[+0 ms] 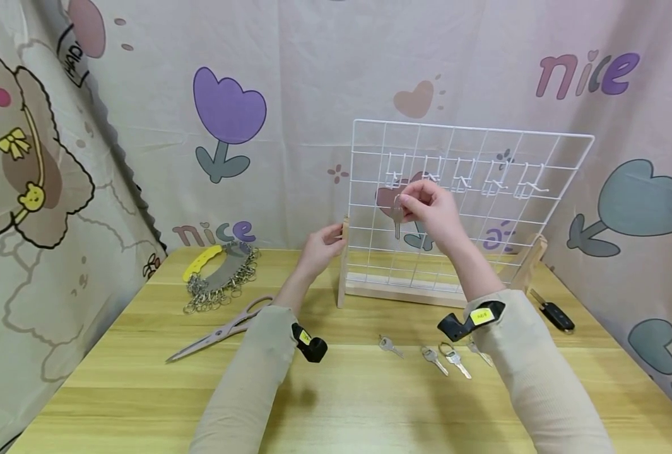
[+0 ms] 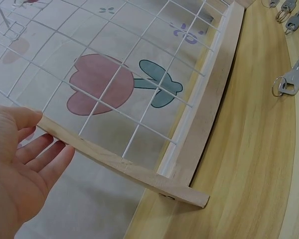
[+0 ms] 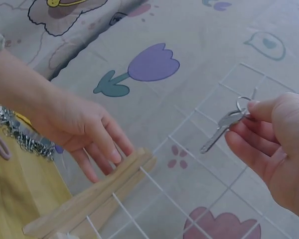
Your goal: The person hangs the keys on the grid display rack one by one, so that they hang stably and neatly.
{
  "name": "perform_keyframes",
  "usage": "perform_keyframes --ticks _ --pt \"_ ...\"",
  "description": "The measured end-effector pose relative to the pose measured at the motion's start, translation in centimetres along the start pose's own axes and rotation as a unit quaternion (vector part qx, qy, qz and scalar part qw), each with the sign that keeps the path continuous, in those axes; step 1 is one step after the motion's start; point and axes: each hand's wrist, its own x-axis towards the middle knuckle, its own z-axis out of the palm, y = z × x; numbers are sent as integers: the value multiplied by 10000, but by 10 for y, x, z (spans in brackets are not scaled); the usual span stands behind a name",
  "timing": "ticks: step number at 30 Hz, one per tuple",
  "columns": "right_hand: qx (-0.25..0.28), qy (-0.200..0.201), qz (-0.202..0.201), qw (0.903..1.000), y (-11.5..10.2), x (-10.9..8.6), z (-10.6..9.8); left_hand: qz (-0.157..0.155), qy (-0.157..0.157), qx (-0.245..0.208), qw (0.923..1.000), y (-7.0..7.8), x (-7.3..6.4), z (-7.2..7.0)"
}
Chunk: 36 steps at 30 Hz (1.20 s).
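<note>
My right hand (image 1: 436, 214) is raised before the white wire grid rack (image 1: 404, 294), below its row of hooks (image 1: 531, 186). Thumb and forefinger pinch the split ring of a silver key (image 3: 224, 125), whose blade points down in the head view. At the rack's left end, my left hand (image 1: 318, 251) has its fingertips against the wooden post (image 2: 104, 160), the fingers mostly straight. Several loose keys with rings, one of them a silver key (image 1: 388, 345), lie on the table in front of the rack.
Left of the rack lie pink-handled scissors (image 1: 216, 334). Behind them is a bunch of metal rings (image 1: 213, 296) beside a yellow curved piece (image 1: 202, 260). A black car key (image 1: 557, 316) lies at the right, and a printed curtain (image 1: 307, 75) hangs behind the table.
</note>
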Motion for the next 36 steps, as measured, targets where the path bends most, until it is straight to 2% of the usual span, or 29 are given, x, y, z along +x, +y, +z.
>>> perform_keyframes --ticks 10,16,28,36 --pt "46 708 -65 9975 -17 11 11 6 -35 -16 10000 1 0 0" --pt "-126 952 -20 9954 -22 16 18 -5 -30 -5 10000 0 0 0" --pt "-373 938 187 9947 -7 14 20 10 -79 28 10000 0 -1 0" --pt "-9 903 231 9956 1 8 14 25 -36 49 10000 -1 0 0"
